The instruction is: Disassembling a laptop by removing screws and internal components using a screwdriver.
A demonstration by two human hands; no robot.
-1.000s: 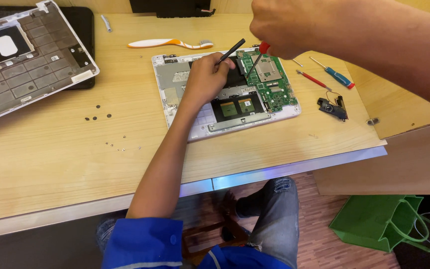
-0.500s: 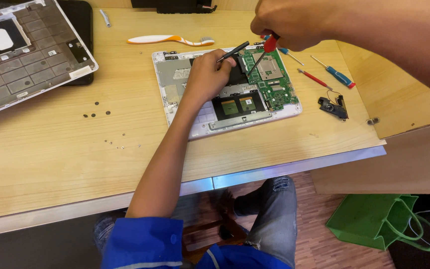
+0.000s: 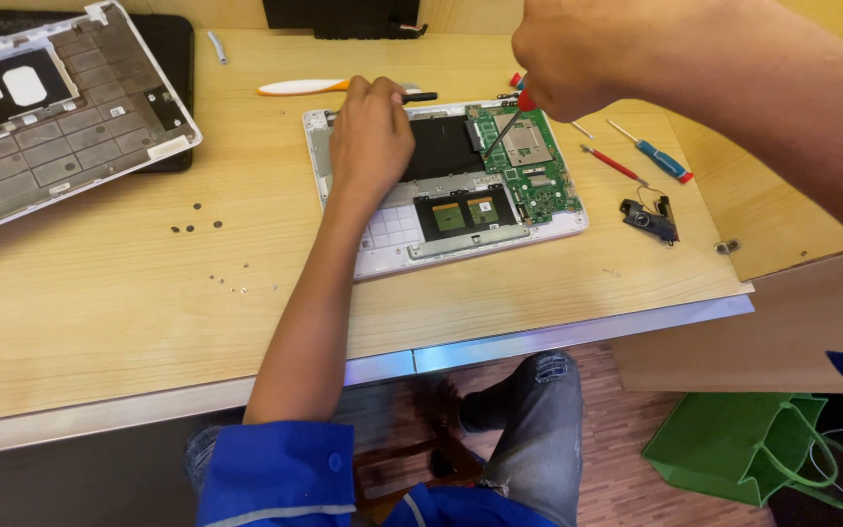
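1. Centrally on wooden table [image 3: 100,322]: opened laptop base [image 3: 446,185], white shell, internals exposed, green circuit board [image 3: 529,161] along its right side, black battery panel [image 3: 441,146] in the middle.
2. Left hand [image 3: 371,132] resting palm-down on upper left of base, fingers curled over a black tool [image 3: 420,97] protruding toward the right.
3. Right hand [image 3: 568,54] closed around red-handled screwdriver [image 3: 511,112], tip down on circuit board's upper edge.
4. Further right: two more screwdrivers [image 3: 636,161], small black speaker part [image 3: 648,217].
5. Far left: detached keyboard cover [image 3: 51,117], upside down.
6. Loose screws [image 3: 197,226] scattered left of base.
7. Orange-and-white pry tool [image 3: 304,87] beyond base.
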